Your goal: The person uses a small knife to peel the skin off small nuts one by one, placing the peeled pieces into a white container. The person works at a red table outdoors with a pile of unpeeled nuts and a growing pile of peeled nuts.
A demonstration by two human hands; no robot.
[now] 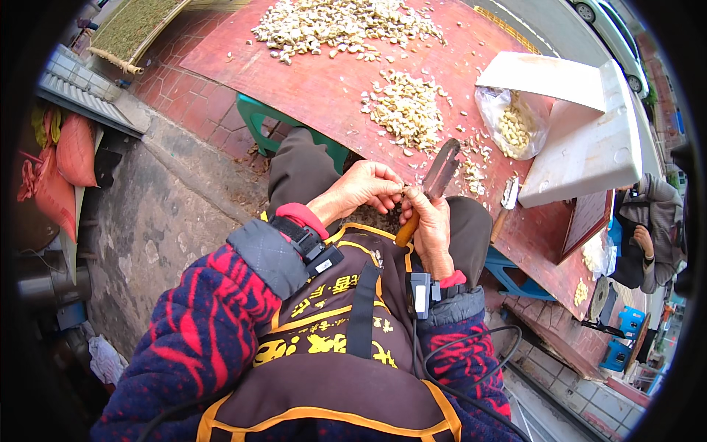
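My right hand is wrapped around the orange-brown wooden handle of a knife. Its dark, slotted blade points up and away over the table's edge. Thumb and fingers of my left hand meet the right fingertips over my lap, pinching a small pale piece, mostly hidden, that looks like a garlic clove. Just beyond the hands, a small heap of garlic cloves lies on the red wooden table. Loose skins are scattered right of the blade.
Farther back spreads a larger heap of cloves. A plastic bag of peeled cloves leans by a white foam box. Another knife lies at the near edge. At far right sits another person. A green stool stands under the table.
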